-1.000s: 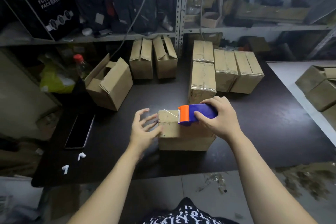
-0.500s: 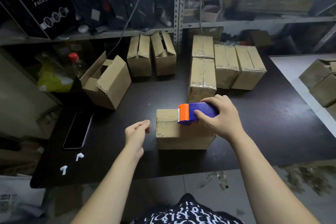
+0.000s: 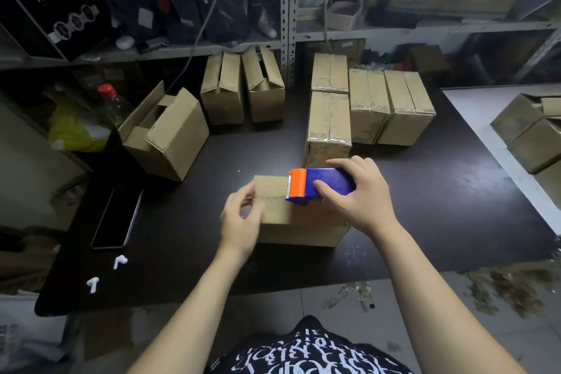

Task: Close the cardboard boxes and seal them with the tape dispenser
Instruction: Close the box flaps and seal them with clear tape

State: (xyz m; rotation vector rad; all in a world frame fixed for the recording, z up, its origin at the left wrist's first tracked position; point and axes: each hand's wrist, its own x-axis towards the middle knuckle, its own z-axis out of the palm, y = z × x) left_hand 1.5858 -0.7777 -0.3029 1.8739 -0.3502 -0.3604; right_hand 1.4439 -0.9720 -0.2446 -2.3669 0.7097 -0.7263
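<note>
A closed cardboard box (image 3: 280,206) lies on the dark table (image 3: 440,206) in front of me. My right hand (image 3: 361,197) grips the blue tape dispenser (image 3: 331,184), whose orange head (image 3: 297,183) rests on the middle of the box top. My left hand (image 3: 241,218) is blurred and lies against the box's left end, fingers loosely bent at its top edge. Several taped boxes (image 3: 368,103) stand behind it to the right. Three boxes with loose flaps (image 3: 167,133) stand behind it to the left.
A phone (image 3: 117,217) and two white earbuds (image 3: 120,261) lie on the left of the table. A red-capped bottle (image 3: 113,105) stands at the far left edge. More boxes (image 3: 534,133) sit on a white surface at right. Metal shelving runs along the back.
My left hand pulled back off the box into a loose fist, then came forward again to the box's left end. The dispenser and my right hand have stayed on the box top.
</note>
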